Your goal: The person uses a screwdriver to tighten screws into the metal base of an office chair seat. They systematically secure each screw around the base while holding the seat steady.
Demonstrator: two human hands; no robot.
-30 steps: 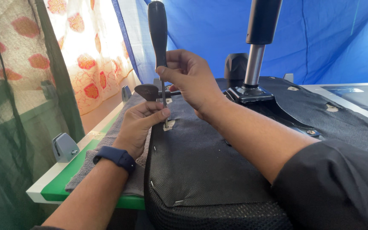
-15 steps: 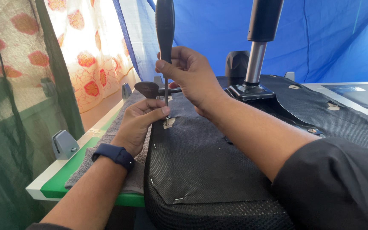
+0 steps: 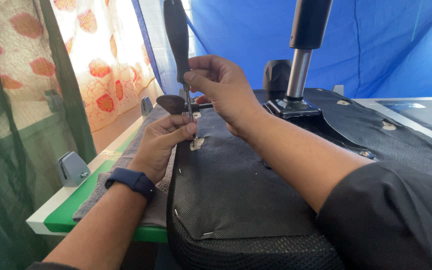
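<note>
An office chair seat (image 3: 246,200) lies upside down, its underside covered in stapled black fabric. My right hand (image 3: 223,87) grips the black handle of a screwdriver (image 3: 177,40) held upright, its metal tip down in a torn hole (image 3: 196,143) in the fabric. My left hand (image 3: 162,139) pinches the screwdriver's shaft just above that hole; a dark blue band is on its wrist. A dark lever knob (image 3: 171,104) sticks out just behind my left hand.
The chair's gas cylinder (image 3: 301,60) stands upright on its metal plate (image 3: 291,107) behind my right hand. A grey cloth (image 3: 126,165) lies under the seat on a green-topped table (image 3: 71,205). A floral curtain (image 3: 101,65) hangs left, a blue tarp (image 3: 386,45) behind.
The screwdriver has tilted slightly, its handle shifting between frames while the tip stays at the hole. My right hand has moved a little along the handle. The left hand keeps its pinch.
</note>
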